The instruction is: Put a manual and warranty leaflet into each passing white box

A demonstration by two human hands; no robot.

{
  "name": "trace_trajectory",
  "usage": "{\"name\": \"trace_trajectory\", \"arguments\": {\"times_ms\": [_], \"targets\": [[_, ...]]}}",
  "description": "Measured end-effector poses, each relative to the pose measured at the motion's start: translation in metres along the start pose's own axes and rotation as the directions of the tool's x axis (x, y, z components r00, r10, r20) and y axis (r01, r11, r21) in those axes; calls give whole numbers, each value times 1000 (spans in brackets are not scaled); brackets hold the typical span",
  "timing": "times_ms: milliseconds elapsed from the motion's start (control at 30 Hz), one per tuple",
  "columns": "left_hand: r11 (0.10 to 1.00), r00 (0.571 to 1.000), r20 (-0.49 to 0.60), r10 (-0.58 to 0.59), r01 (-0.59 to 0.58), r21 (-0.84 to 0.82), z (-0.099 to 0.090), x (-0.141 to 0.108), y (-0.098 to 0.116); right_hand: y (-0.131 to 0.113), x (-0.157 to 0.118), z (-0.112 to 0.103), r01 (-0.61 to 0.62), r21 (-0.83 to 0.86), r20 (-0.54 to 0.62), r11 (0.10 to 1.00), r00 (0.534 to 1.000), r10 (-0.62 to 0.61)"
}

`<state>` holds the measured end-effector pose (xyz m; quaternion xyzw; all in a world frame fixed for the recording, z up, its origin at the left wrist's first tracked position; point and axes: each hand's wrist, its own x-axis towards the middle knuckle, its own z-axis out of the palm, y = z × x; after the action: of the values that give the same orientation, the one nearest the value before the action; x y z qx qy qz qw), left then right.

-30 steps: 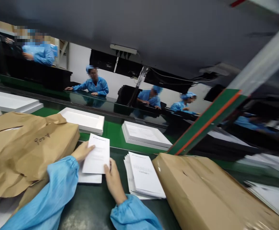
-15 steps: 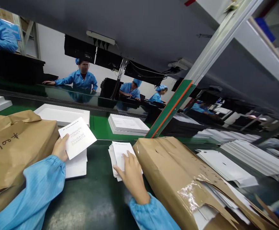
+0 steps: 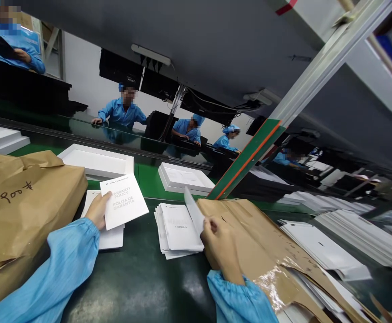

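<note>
My left hand (image 3: 98, 211) is closed on a white warranty policy booklet (image 3: 125, 202) with grey print, held above another stack of white booklets (image 3: 111, 237) on the green surface. My right hand (image 3: 221, 244) pinches the edge of a thin white booklet (image 3: 194, 211), which stands tilted up at the right side of a pile of booklets (image 3: 182, 229). The top of that pile faces up with faint print on it. Both forearms wear blue sleeves.
Brown paper packages stand at left (image 3: 30, 202) and right (image 3: 243, 224), the right one torn open. Behind are an open white box (image 3: 98, 161) and a white box with papers (image 3: 185, 177). A slanted post (image 3: 249, 157) rises at right. Co-workers in blue sit across.
My right hand has moved right and lifted a thin booklet off the pile, where it lay flat before. My left hand, with the warranty booklet, shows slightly farther right; the whole view has shifted.
</note>
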<state>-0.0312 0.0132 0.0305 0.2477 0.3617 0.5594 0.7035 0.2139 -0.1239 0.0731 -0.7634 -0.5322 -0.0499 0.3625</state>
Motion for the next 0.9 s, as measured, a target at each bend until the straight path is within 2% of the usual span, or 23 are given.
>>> {"name": "trace_trajectory", "arguments": {"times_ms": [67,100,167,233,300,367,433,533,600,700,900], "targets": [[1000,999,34,-5,4,22,6,-4,-1,-13,7,0,11,43,-215,999,977,-2],[999,998,56,-6,5,32,8,-7,-1,-23,10,4,59,39,-278,997,960,-46],[999,994,112,-9,3,45,13,-13,-1,-47,10,21,221,19,-305,975,930,-205],[999,983,182,-13,3,54,17,-18,0,-70,6,47,415,32,-217,909,891,-399],[997,964,267,13,-32,66,18,-20,1,-89,-1,73,552,54,-72,832,834,-548],[988,943,322,87,-122,93,17,-19,2,-100,-8,93,614,75,30,786,786,-617],[966,933,315,173,-223,133,14,-15,1,-103,-11,105,635,118,66,764,762,-644],[941,937,250,245,-292,173,7,-7,-1,-96,-9,110,640,243,93,729,733,-674],[942,942,227,247,-289,173,3,-2,-4,-88,-4,109,617,302,107,727,736,-669],[954,945,243,219,-259,150,2,1,-8,-79,3,107,613,281,156,739,730,-665],[958,938,300,175,-232,167,-4,7,-12,-78,-3,107,713,179,363,678,593,-719]]}}
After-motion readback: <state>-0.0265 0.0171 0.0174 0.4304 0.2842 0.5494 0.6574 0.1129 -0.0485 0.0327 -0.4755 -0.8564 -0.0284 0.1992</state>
